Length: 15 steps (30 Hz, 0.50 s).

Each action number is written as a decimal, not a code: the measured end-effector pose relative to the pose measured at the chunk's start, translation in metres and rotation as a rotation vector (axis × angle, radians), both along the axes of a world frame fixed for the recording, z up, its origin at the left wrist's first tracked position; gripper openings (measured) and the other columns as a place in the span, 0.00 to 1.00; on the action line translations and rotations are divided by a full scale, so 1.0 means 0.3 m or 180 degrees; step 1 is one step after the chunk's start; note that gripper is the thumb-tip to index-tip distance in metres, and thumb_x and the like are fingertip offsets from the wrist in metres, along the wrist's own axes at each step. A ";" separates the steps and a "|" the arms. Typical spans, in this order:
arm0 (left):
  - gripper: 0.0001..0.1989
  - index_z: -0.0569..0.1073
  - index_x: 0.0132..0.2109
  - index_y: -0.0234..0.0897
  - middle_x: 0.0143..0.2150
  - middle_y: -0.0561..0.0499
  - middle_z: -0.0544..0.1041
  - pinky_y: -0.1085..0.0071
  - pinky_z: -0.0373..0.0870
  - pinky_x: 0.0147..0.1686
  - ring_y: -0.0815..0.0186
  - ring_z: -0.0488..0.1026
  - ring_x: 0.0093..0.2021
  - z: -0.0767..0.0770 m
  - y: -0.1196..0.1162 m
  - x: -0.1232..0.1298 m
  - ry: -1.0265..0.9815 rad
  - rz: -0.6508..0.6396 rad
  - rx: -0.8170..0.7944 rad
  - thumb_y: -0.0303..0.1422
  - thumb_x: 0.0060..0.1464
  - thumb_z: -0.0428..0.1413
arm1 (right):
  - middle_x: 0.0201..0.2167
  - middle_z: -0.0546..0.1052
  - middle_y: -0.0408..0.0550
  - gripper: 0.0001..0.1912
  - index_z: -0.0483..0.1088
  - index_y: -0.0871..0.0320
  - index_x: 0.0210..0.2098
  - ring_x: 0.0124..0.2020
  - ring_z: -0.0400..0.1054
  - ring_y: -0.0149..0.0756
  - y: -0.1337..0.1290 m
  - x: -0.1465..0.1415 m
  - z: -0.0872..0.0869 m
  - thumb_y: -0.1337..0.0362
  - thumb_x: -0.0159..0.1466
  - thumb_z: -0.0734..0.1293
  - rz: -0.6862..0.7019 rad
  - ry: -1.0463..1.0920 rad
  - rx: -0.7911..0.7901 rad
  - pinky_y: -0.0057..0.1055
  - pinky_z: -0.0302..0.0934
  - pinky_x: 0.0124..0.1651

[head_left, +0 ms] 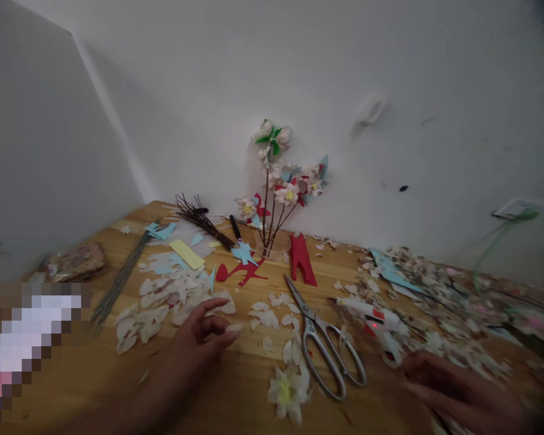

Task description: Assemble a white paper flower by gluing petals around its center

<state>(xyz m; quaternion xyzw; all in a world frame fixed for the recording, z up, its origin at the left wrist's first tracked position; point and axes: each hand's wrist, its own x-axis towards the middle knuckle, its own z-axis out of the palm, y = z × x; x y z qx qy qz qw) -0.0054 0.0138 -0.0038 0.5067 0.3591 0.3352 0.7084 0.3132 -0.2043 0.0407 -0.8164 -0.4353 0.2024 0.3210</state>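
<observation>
My left hand (202, 339) rests on the wooden table (217, 399), its fingertips pinching a small white paper petal (233, 328) beside a heap of white petals (163, 302). My right hand (453, 389) lies blurred at the lower right with fingers spread flat, holding nothing, just below a white and red glue gun (381, 329). Silver scissors (324, 341) lie between the two hands. A finished white paper flower (288, 391) with a yellow centre lies near the front edge.
A clear glass (272, 244) by the wall holds stems with paper flowers (285, 181). Red paper cutouts (301, 260), blue and yellow scraps, dark twigs (199, 219) and thin wires (122, 275) litter the table. Paper trimmings cover the right side. A pixelated patch sits at the left.
</observation>
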 end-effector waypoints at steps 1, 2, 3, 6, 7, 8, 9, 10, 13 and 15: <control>0.23 0.67 0.46 0.40 0.23 0.61 0.70 0.78 0.58 0.21 0.74 0.63 0.21 -0.006 0.001 0.001 0.0018 0.0001 -0.0003 0.33 0.41 0.64 | 0.21 0.76 0.46 0.12 0.75 0.51 0.24 0.24 0.71 0.42 -0.012 0.043 -0.007 0.50 0.48 0.69 0.0044 -0.0023 -0.0161 0.33 0.66 0.27; 0.23 0.67 0.45 0.40 0.23 0.61 0.70 0.78 0.58 0.21 0.75 0.63 0.20 -0.011 0.001 0.003 0.0013 0.0000 -0.0010 0.32 0.41 0.64 | 0.20 0.76 0.46 0.13 0.73 0.52 0.22 0.24 0.70 0.42 -0.011 0.079 -0.016 0.49 0.48 0.69 -0.0085 -0.0103 -0.0271 0.34 0.66 0.27; 0.22 0.67 0.44 0.40 0.23 0.61 0.70 0.78 0.58 0.21 0.75 0.63 0.20 -0.017 0.001 0.005 -0.0003 -0.0019 -0.0023 0.32 0.41 0.64 | 0.22 0.76 0.47 0.13 0.72 0.52 0.24 0.26 0.71 0.43 0.000 0.106 -0.028 0.50 0.48 0.70 -0.0216 -0.0127 -0.0300 0.35 0.66 0.29; 0.22 0.66 0.43 0.41 0.22 0.61 0.70 0.78 0.61 0.21 0.74 0.64 0.20 -0.033 0.000 0.012 -0.0067 -0.0102 -0.0022 0.33 0.40 0.65 | 0.29 0.77 0.49 0.22 0.70 0.55 0.34 0.31 0.71 0.45 0.070 0.137 -0.072 0.52 0.42 0.73 -0.0704 -0.0443 0.0336 0.36 0.67 0.34; 0.22 0.66 0.42 0.41 0.22 0.61 0.71 0.77 0.62 0.21 0.74 0.65 0.20 -0.037 -0.002 0.015 -0.0100 -0.0113 -0.0011 0.33 0.40 0.65 | 0.33 0.77 0.51 0.25 0.70 0.56 0.37 0.32 0.71 0.45 0.096 0.133 -0.086 0.52 0.41 0.73 -0.0725 -0.0437 0.0390 0.36 0.67 0.34; 0.22 0.66 0.42 0.41 0.21 0.61 0.71 0.77 0.63 0.21 0.73 0.66 0.20 -0.040 -0.004 0.018 -0.0135 -0.0117 0.0009 0.33 0.39 0.65 | 0.33 0.77 0.50 0.27 0.70 0.56 0.38 0.31 0.71 0.45 0.120 0.123 -0.098 0.52 0.41 0.73 -0.0700 -0.0369 0.0407 0.35 0.67 0.32; 0.22 0.65 0.42 0.42 0.21 0.62 0.71 0.76 0.64 0.22 0.73 0.66 0.20 -0.041 -0.006 0.021 -0.0170 -0.0132 0.0026 0.32 0.39 0.65 | 0.31 0.78 0.49 0.26 0.70 0.56 0.39 0.30 0.71 0.45 0.141 0.109 -0.107 0.52 0.43 0.73 -0.0617 -0.0279 0.0416 0.35 0.66 0.31; 0.22 0.65 0.42 0.42 0.21 0.62 0.71 0.76 0.65 0.22 0.72 0.67 0.20 -0.042 -0.008 0.024 -0.0203 -0.0150 0.0036 0.32 0.39 0.66 | 0.28 0.78 0.47 0.23 0.71 0.56 0.38 0.28 0.71 0.44 0.159 0.093 -0.113 0.53 0.44 0.72 -0.0540 -0.0212 0.0431 0.34 0.65 0.29; 0.23 0.66 0.41 0.42 0.22 0.61 0.71 0.75 0.67 0.20 0.70 0.68 0.22 -0.042 -0.014 0.028 -0.0232 -0.0201 0.0017 0.33 0.37 0.66 | 0.21 0.78 0.43 0.15 0.75 0.55 0.30 0.23 0.70 0.43 0.194 0.044 -0.119 0.53 0.47 0.70 -0.0534 -0.0019 0.0488 0.34 0.62 0.26; 0.23 0.66 0.42 0.42 0.23 0.60 0.72 0.76 0.66 0.19 0.69 0.69 0.23 -0.043 -0.016 0.027 -0.0174 -0.0210 0.0007 0.33 0.38 0.66 | 0.23 0.79 0.44 0.13 0.75 0.55 0.27 0.26 0.71 0.45 0.207 0.021 -0.121 0.53 0.47 0.69 -0.0643 0.0177 0.0519 0.34 0.62 0.28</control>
